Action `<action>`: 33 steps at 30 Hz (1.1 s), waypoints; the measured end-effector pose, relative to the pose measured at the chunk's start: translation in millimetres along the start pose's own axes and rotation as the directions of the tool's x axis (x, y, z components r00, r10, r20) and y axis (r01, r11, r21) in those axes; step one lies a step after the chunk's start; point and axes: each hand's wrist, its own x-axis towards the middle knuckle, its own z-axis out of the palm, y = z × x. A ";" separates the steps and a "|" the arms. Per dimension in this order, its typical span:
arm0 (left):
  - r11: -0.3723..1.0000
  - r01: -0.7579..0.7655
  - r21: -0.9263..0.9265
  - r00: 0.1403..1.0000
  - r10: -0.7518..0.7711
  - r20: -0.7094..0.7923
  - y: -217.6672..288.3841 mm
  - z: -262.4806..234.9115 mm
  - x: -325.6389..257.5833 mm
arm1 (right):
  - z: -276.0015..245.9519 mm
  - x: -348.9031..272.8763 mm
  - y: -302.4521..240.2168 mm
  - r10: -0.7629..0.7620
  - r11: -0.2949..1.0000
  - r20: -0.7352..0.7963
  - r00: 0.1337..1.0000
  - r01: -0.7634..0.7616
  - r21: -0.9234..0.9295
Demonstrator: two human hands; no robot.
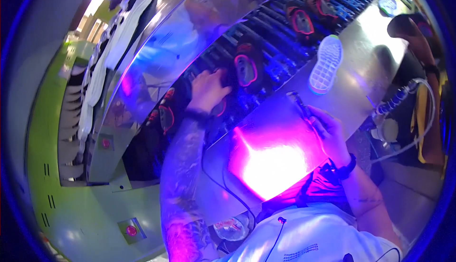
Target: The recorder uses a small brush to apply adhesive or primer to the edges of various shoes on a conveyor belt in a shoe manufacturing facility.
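Left of centre, the left hand (208,91), its grip unclear, reaches over a red-trimmed shoe upper (220,108) on the conveyor (271,30) while the right hand (329,131), right of centre, grasps a slim dark tool (299,103).

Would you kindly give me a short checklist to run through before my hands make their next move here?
1. Dark slim tool held in the right hand: ok.
2. Tool apart from the white sole: ok, there is a gap between them.
3. White sole lying on the metal table, grid pattern up: ok.
4. Left hand securely on a shoe: cannot tell; it is among the dark shoes on the dark conveyor, but its fingers are poorly lit.
5. Even light on the table: not ok; a glaring patch washes out the surface nearest the person.
6. Conveyor at rest: cannot tell from one picture.
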 end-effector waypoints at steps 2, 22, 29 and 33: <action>0.981 0.023 -0.191 0.994 -0.003 0.106 -19.5 4.7 26.1 | -4.8 0.2 3.8 0.017 1.000 -0.058 0.998 -0.018 -0.015; 0.907 0.028 -0.421 0.788 -0.279 -0.549 10.9 -27.9 -212.2 | -3.2 0.8 21.0 0.000 1.000 0.015 1.000 0.000 0.007; 0.724 -0.226 -0.652 0.763 -0.285 -0.580 144.4 -20.1 -364.4 | 38.3 -62.2 -45.1 -0.194 0.900 0.342 0.919 0.306 -0.311; 0.851 -0.251 -0.462 0.566 -0.258 -0.783 191.6 68.8 -409.9 | 58.3 -98.4 -48.0 -0.024 0.938 0.468 0.883 0.182 -0.295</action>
